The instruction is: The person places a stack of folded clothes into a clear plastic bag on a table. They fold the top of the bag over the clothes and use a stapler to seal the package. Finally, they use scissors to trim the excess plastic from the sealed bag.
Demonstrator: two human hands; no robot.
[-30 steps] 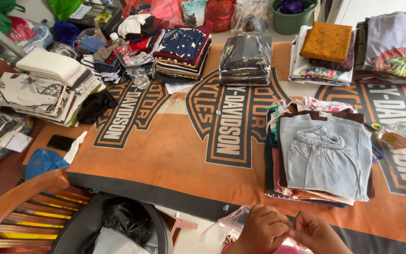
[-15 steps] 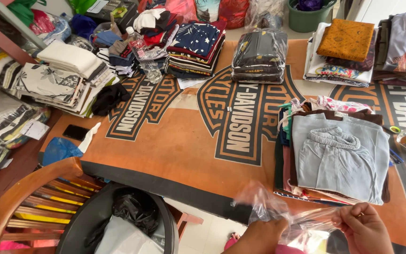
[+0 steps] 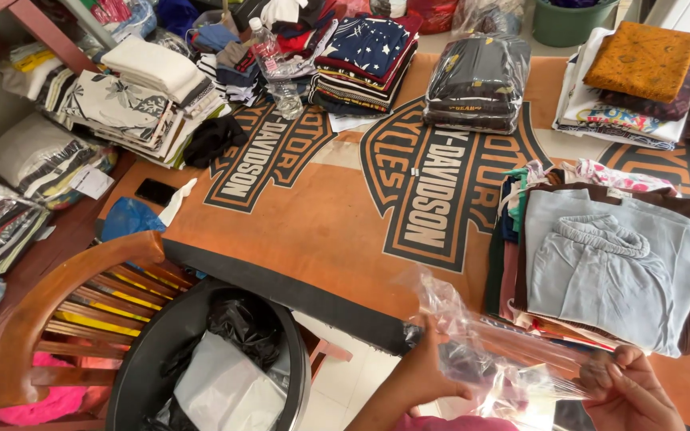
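Observation:
A clear crinkled plastic bag (image 3: 495,351) is stretched between both hands at the bottom edge of the view. My left hand (image 3: 431,373) grips its left end and my right hand (image 3: 632,388) pinches its right end. Just beyond the bag lies a stack of folded clothes topped by a light blue garment (image 3: 607,263), at the near right of an orange and black printed cloth (image 3: 321,223) that covers the table.
Several stacks of folded clothes line the far side, among them a plastic-wrapped dark pile (image 3: 477,84) and an orange-topped pile (image 3: 640,56). A plastic bottle (image 3: 275,68) stands near them. A wooden chair (image 3: 81,303) and a black bin (image 3: 209,359) sit at the lower left.
My hands have moved apart and pulled the plastic bag out wider. The view has shifted a little to the left and down.

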